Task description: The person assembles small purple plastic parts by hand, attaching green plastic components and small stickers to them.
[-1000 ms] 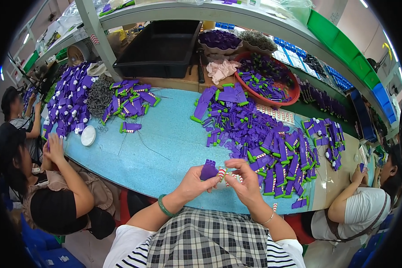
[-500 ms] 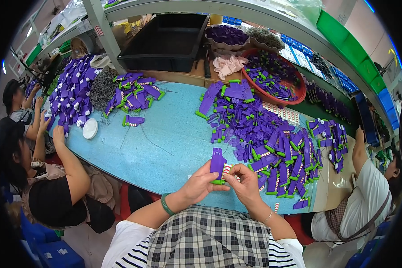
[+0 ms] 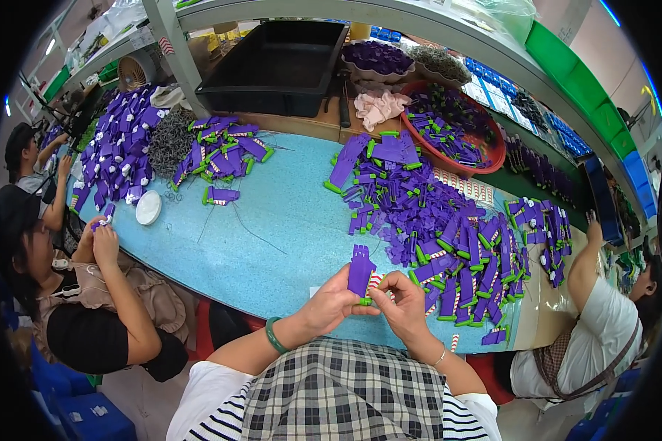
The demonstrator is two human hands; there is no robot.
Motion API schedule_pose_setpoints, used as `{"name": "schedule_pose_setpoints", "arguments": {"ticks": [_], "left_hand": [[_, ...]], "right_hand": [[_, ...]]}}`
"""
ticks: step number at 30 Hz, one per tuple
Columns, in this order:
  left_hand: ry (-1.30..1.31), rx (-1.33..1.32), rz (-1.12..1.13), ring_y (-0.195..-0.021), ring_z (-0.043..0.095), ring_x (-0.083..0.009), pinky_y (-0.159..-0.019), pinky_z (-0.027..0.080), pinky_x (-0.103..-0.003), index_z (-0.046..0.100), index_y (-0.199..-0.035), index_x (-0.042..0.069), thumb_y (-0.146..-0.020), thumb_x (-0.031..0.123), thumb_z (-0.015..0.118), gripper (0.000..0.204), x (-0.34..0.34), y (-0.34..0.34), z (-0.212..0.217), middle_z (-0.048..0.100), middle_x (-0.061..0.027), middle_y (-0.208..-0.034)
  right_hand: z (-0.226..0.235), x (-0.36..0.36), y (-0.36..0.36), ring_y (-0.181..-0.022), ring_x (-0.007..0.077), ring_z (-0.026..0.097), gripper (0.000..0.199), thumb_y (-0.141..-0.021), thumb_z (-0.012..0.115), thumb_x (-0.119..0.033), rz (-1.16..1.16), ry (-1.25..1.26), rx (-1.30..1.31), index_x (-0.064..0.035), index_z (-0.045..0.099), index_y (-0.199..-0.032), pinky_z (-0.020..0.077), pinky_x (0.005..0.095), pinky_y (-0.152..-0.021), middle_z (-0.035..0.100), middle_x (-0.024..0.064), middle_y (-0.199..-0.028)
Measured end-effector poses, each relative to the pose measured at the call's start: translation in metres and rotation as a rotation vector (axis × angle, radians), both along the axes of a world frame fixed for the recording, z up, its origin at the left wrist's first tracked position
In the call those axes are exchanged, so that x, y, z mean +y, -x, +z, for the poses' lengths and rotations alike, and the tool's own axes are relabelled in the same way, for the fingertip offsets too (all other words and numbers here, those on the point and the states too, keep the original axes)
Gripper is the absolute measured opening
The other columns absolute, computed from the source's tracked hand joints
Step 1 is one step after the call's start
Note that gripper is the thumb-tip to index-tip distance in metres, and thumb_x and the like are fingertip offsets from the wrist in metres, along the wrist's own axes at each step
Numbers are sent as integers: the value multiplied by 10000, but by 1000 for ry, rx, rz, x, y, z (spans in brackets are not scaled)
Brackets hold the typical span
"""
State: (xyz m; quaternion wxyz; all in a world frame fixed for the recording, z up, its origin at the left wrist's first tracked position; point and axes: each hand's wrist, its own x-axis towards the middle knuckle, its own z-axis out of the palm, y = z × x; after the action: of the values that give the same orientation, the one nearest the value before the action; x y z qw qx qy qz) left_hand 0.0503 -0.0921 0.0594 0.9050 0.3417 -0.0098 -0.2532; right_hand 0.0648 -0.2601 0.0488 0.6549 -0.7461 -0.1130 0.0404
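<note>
Close to the table's near edge, my left hand (image 3: pixel 331 302) grips a purple plastic part (image 3: pixel 360 270) with a bright green lower end. It stands roughly upright between thumb and fingers. My right hand (image 3: pixel 404 305) pinches at a red-and-white striped sticker (image 3: pixel 376 281) lying against the part's right side; whether the sticker is fully stuck down I cannot tell. To the right of my hands lies a heap of similar purple and green parts (image 3: pixel 467 253), several bearing striped stickers. Smaller loose purple pieces (image 3: pixel 404 191) are piled beyond them.
A red basin (image 3: pixel 497 156) of purple parts and a black tray (image 3: pixel 272 70) stand at the back. Wire pieces (image 3: pixel 171 143) and more purple parts (image 3: pixel 125 147) lie far left, near a white lid (image 3: pixel 149 208). Co-workers sit left (image 3: pixel 88 294) and right (image 3: pixel 595 323).
My hands stay almost in place, with the purple part shifted very slightly. The left co-worker's hands have drawn back from the pile, now holding a purple piece.
</note>
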Motion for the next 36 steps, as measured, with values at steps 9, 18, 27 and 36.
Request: {"name": "schedule_pose_setpoints", "arguments": {"ticks": [9,18,27,36], "left_hand": [[-324,-237,-24,-1019,539,-132,-800,555,-326,368,-1250,48,-936,91,484,338,-5,3,-4,491,-52,-1142],[-248,-255,-52,-1000,521,-111,-816,531,-328,392,-1221,49,-943,103,474,296,-9,10,-5,480,-29,-1116],[-300,-314,-29,-834,555,-118,-734,469,-263,426,-1180,23,-953,139,453,255,-9,9,7,537,-47,-987],[247,199,-442,-474,369,-105,-414,283,-240,472,-839,78,-980,364,308,359,-18,3,-21,389,-5,-583]], "right_hand": [[8,-2,-1,-617,149,523,155,-729,713,-52,-54,125,-232,-32,567,-683,407,278,-568,566,46,-659],[19,2,-1,-597,235,510,205,-616,723,31,-115,246,-832,-61,542,-642,421,325,-548,529,56,-618],[18,-6,-3,-769,273,562,319,-685,730,-167,-7,324,-501,-28,560,-916,457,355,-687,578,128,-845],[23,-1,-4,-885,204,588,314,-724,716,-207,278,4,48,13,623,-927,456,310,-794,618,127,-944]]}}
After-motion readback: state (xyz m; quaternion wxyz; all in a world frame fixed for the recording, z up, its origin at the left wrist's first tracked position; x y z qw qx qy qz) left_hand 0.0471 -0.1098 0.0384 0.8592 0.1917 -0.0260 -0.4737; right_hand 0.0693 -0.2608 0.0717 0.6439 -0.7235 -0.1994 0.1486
